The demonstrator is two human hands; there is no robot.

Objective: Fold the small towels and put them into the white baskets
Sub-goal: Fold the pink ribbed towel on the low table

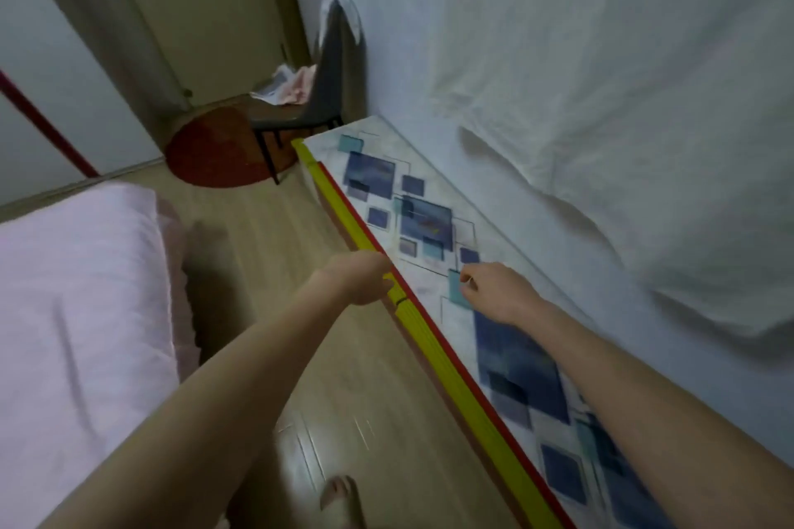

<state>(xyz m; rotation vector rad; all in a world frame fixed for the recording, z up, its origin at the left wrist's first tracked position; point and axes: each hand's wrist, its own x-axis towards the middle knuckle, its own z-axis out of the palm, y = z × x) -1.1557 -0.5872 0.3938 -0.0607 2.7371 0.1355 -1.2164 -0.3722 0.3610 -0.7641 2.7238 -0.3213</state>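
Observation:
Small crumpled towels (287, 88), pink and white, lie on the seat of a dark chair (331, 69) at the far end of the room. No white basket is in view. Both my arms stretch forward. My left hand (358, 277) is at the yellow and red edge of the table (434, 350) and overlaps it; its fingers are hidden, so a grip cannot be made out. My right hand (494, 292) hovers just above the tablecloth (515, 356), which is patterned with blue squares. Its fingers are curled in with nothing visible in them.
A bed with a pink cover (77, 314) stands on the left. Wooden floor (326, 399) runs between bed and table, with my bare foot (341, 498) on it. A round red mat (215, 150) lies under the chair. A white sheet (623, 120) hangs on the right wall.

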